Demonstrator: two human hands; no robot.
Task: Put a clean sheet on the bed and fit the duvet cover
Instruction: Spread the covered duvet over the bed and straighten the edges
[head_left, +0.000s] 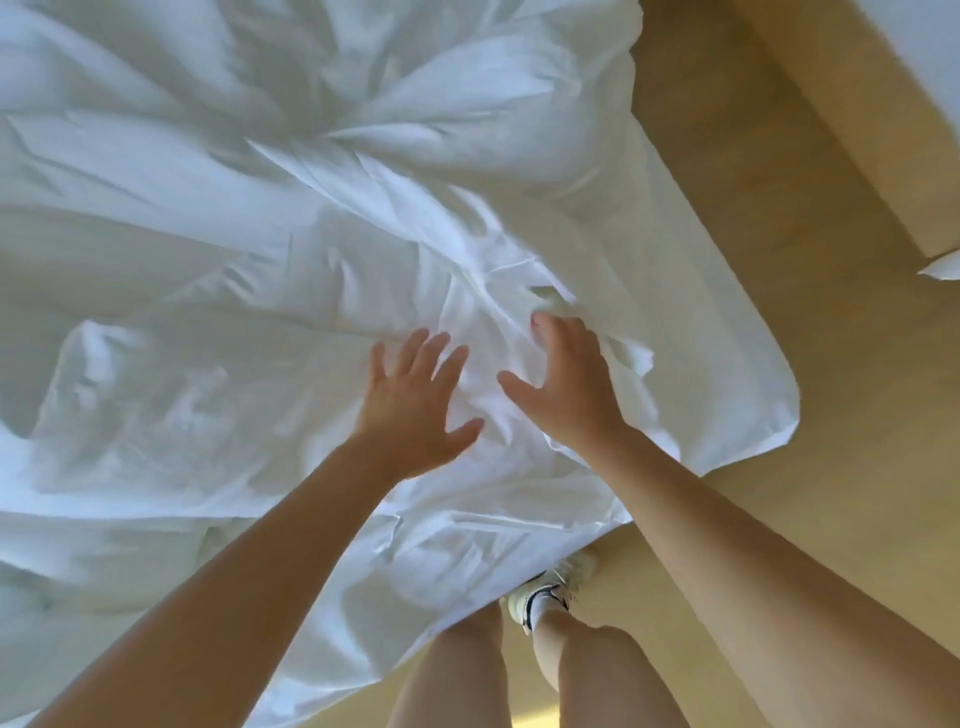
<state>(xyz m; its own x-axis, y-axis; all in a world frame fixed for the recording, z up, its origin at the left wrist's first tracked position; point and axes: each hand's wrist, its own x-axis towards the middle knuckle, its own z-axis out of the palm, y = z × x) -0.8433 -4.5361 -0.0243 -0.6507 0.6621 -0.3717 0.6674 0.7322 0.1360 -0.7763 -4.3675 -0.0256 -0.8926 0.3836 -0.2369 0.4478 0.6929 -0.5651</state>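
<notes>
Rumpled white sheet (208, 260) under both palms, left hand (415, 405) spread wide, fingers straight, right hand (566, 384) splayed, blurred fingertips at a fold, neither gripping.

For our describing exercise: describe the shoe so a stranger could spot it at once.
Start at the white bedding filling the left and follow its lower edge to the wood floor. There a shoe peeks out above the bare legs: pale with a dark stripe, the only footwear visible.
</notes>
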